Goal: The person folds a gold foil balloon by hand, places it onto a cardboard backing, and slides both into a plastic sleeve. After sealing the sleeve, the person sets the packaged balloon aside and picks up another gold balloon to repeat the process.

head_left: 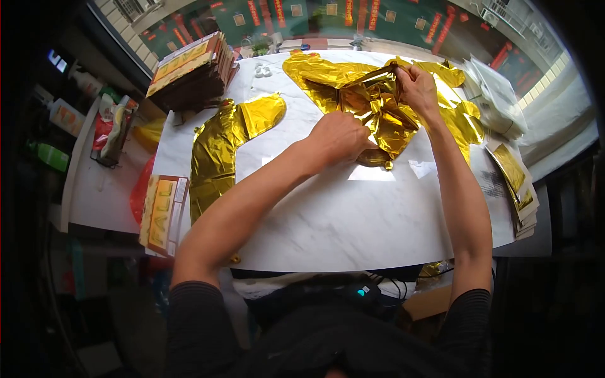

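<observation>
A crumpled gold foil balloon [386, 116] lies between my hands on the white marbled table [302, 233]. My right hand [417, 91] is closed on its upper edge, pinching the foil. Curled at its lower left side, my left hand [340, 137] grips the foil too, though its fingertips are mostly hidden. Behind and around this piece spreads more flat gold foil [328, 70], reaching past my right forearm; where one piece ends and another begins is hard to tell. On the left lies a separate bent, flat gold foil balloon [217, 148], partly covered by my left forearm.
A tall stack of printed packages [192, 66] stands at the back left. One package marked "FALL" [162, 211] lies at the left edge. Clear plastic bags [495, 94] and a pile of sleeves with gold foil [515, 183] sit at the right. A side shelf [94, 201] adjoins the left.
</observation>
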{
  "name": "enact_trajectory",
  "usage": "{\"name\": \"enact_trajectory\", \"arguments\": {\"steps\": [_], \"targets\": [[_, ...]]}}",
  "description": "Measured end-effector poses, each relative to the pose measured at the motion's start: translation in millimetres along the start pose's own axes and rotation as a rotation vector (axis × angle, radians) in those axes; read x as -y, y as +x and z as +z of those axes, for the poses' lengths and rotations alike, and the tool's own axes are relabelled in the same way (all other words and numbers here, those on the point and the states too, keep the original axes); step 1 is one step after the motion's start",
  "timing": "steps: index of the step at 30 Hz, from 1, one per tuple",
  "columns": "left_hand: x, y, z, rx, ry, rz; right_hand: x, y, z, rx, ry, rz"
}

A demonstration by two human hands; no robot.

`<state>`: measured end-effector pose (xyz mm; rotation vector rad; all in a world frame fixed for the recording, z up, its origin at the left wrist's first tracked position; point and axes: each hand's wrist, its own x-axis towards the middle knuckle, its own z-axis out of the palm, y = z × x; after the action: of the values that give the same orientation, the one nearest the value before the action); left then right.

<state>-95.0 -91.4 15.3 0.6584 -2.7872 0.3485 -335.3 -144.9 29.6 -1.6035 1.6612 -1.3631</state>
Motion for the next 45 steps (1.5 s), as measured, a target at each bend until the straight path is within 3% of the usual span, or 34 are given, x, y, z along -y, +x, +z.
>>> {"name": "enact_trajectory", "arguments": {"steps": [2,3,4,8,10,13,16,18,21,23,24,25,26,28,32,34,36,39,42,44,45], "targets": [[-0.5,12.0,-28.3,0.149,-0.505,-0.345,7.0,7.7,-0.3,0.028,-0.005,0.013],[9.8,17.6,-27.2,0.025,-0.668,-0.37,8.2,10.6,0.8,0.054,-0.015,-0.017],[17.4,24.8,-19.6,-0.059,-0.634,-0.406,7.1,14.0,1.9,0.08,-0.026,-0.046],[38.9,34.1,24.7,-0.087,-0.349,-0.181,18.7,19.5,5.9,0.204,-0.141,-0.178],[38.1,33.8,37.0,0.128,-0.375,-0.252,24.0,26.1,6.7,0.195,-0.135,-0.218],[35.5,24.4,57.4,0.121,-0.242,-0.252,42.1,39.6,-2.6,0.152,-0.106,-0.405],[34.1,17.9,67.2,0.082,-0.258,-0.315,76.6,52.2,-24.8,-0.091,-0.173,-0.4],[32.0,17.9,66.8,0.09,-0.235,-0.37,99.1,56.7,-41.5,-0.285,-0.204,-0.524],[31.8,22.9,61.0,0.144,-0.249,-0.403,124.8,54.1,-53.1,-0.309,-0.163,-0.556],[33.5,26.3,54.6,0.215,-0.246,-0.408,146.4,51.1,-63.9,-0.542,-0.162,-0.806],[34.2,27.3,52.4,0.213,-0.246,-0.406,163.2,40.8,-73.9,-0.5,-0.076,-0.758],[34.9,28.5,50.5,0.25,-0.254,-0.418,167.6,50.5,-91.0,-0.526,-0.046,-0.838],[35.0,29.9,47.8,0.285,-0.262,-0.43,220.1,1.9,-80.8,-0.679,-0.229,-0.505],[36.6,34.2,41.7,0.3,-0.233,-0.436,200.6,55.2,-129.0,-0.803,-0.123,-1.081],[45.1,42.4,29.4,0.25,-0.327,-0.482,239.4,19.6,-144.4,-0.697,-0.055,-1.065],[48.2,52.7,23.9,0.406,-0.312,-0.496,240.4,4.5,-144.1,-0.692,-0.347,-1.02],[46.2,55.9,23.1,0.375,-0.298,-0.487,236.6,6.5,-143.0,-0.637,-0.264,-1.091],[46.2,61.8,19.1,0.37,-0.282,-0.515,257.4,2.2,-150.0,-0.721,-0.265,-1.091],[47.8,65.4,13.8,0.397,-0.306,-0.508,267.1,-4.2,-151.3,-0.661,-0.296,-0.996],[48.8,67.0,18.7,0.366,-0.32,-0.501,250.5,0.6,-154.1,-0.75,-0.632,-1.022],[48.5,67.1,18.9,0.357,-0.297,-0.5,258.2,-17.1,-141.0,-0.584,-0.484,-0.784]]}}
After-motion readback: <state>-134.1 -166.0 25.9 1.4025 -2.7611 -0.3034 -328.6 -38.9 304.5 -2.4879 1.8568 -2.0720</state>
